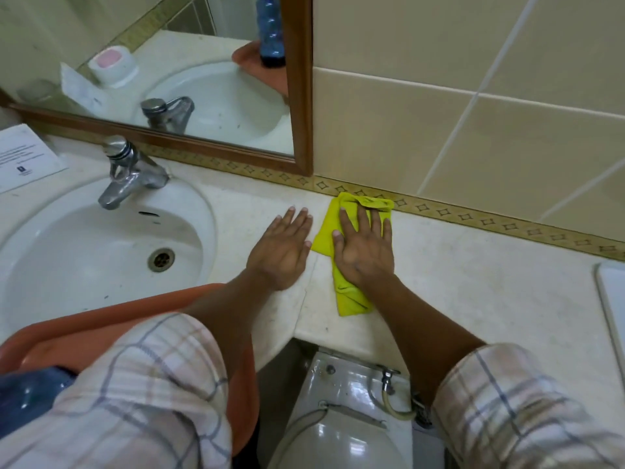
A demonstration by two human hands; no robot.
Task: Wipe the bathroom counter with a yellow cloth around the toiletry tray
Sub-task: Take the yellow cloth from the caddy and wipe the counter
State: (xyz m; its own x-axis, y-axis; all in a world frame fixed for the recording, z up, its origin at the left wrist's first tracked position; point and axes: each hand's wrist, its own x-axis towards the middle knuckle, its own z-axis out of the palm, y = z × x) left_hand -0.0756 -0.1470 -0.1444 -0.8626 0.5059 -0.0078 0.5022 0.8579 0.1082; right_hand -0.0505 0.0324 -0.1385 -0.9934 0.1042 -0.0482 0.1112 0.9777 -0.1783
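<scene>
Printed card (25, 157) at far left behind basin: text too blurred to read. Yellow cloth (351, 255) on desk (473, 292), far end touching patterned wall border (473, 216). Right hand (363, 247) flat, fingers spread, pressing cloth. Left hand (284, 250) flat and empty just beside it, near basin (84, 245) rim. Open desk to right, up to white tray (612, 299) at frame edge.
</scene>
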